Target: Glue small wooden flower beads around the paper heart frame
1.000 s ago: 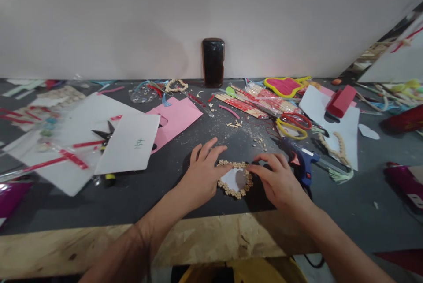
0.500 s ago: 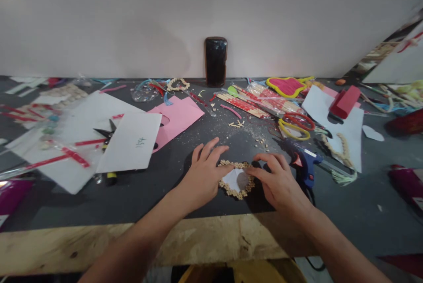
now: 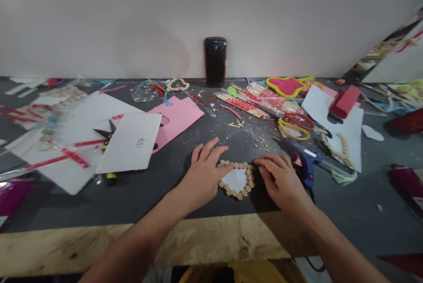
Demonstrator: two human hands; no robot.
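Observation:
A heart-shaped ring of small wooden beads or cut stick pieces (image 3: 250, 182) lies flat on the dark table in front of me. White heart-shaped paper (image 3: 234, 180) shows inside it. My left hand (image 3: 205, 177) is open with its fingers spread, and its thumb rests on the ring's upper left part. Just off the ring's right side is my right hand (image 3: 280, 179), its fingers loosely bent and a small gap between index finger and thumb. Nothing shows in its grip. A blue glue gun (image 3: 309, 166) lies right of that hand.
Scissors with red and yellow handles (image 3: 294, 128) lie beyond the glue gun. Cut stick pieces (image 3: 236, 124) are scattered ahead. White card (image 3: 130, 144) partly covers black-jawed pliers (image 3: 105, 133) at left. A phone (image 3: 215, 61) leans on the wall. Wood (image 3: 205, 236) edges the table.
My right hand has drawn back to the right, its thumb leaving the bead ring, and more white paper shows. My left hand and the ring have stayed in place.

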